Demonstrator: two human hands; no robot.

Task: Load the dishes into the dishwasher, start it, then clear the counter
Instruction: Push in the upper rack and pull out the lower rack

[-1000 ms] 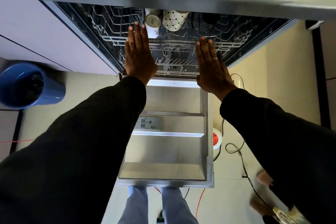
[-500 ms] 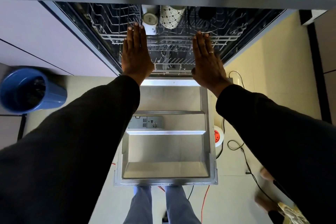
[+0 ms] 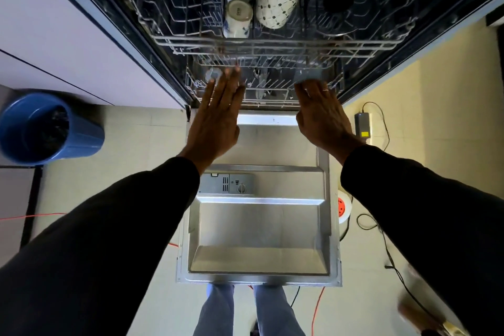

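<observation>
We see the dishwasher door [image 3: 259, 226] as bare brushed metal with a soft satin sheen, and its detergent dispenser [image 3: 226, 184] as grey matt plastic. The racks [image 3: 272, 43] are thin coated wire. The white mug [image 3: 237, 18] and patterned mug [image 3: 276, 7] look like glossy glazed ceramic. The bin [image 3: 81, 136] is smooth blue plastic, the sleeves [image 3: 109, 240] are matt dark cloth, and the floor [image 3: 436, 90] is pale smooth tile.
</observation>
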